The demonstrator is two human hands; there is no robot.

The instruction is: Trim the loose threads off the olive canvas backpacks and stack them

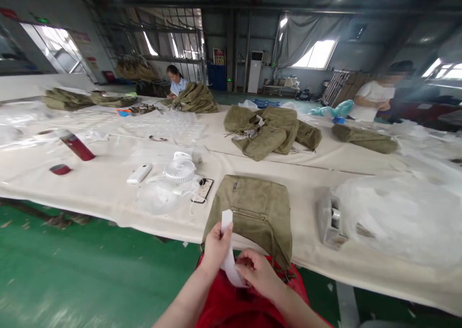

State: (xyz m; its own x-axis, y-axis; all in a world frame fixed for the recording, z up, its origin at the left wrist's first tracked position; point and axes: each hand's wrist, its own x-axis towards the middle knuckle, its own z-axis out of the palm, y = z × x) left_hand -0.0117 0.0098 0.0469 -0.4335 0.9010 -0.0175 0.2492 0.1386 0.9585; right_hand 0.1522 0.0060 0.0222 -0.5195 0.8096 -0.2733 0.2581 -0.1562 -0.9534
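My left hand [215, 245] and my right hand [258, 271] both pinch a narrow white strip of paper [227, 220] that runs between them, just in front of my red-clothed lap. The strip's top end sticks up above my left thumb. Right behind the hands an olive-green canvas bag [258, 205] with a zip pocket hangs over the near edge of the long table [108, 188].
On the white-covered table lie a small white fan [179, 170], a phone [202, 190], a white power bank [139, 173], a red flask [75, 145], a tape dispenser [330, 220], clear plastic bags [397, 212] and more olive bags [269, 131]. Two other people work at the far side.
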